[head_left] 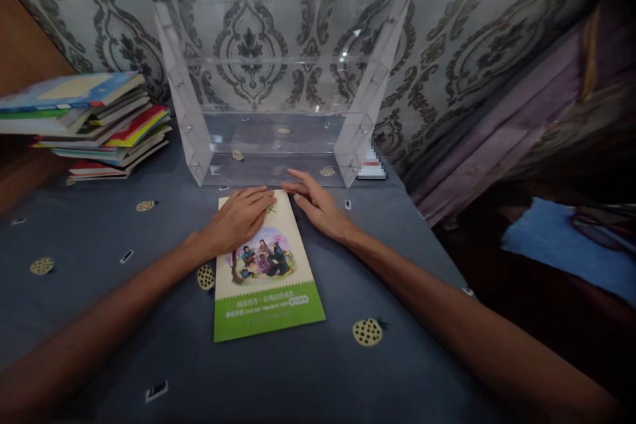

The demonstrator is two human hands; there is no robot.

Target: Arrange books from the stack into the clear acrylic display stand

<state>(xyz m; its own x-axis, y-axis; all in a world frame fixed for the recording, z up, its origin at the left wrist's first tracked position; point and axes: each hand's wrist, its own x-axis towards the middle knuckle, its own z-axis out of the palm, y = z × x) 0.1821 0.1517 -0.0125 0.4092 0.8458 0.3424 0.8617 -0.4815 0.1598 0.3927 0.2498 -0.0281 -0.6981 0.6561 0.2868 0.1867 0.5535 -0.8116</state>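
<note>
My left hand (241, 218) lies flat, fingers together, on the top of the green-bordered picture book (265, 285). The book lies mid-table on the blue tablecloth (407, 291), just before the clear acrylic rack (278, 165). My right hand (318, 207) rests open at the book's top right corner.

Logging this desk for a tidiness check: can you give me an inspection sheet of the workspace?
Surface: blue-grey cloth with pineapple prints.
Things in hand: green-and-cream book lying flat, cover up.
Clutter: stack of books at left; clear acrylic rack against the wall.
Hands: left hand open, flat on the book's top; right hand open, beside its top right corner.
Cables: nothing seen.
Surroundings: patterned wallpaper; curtain at right.
</note>
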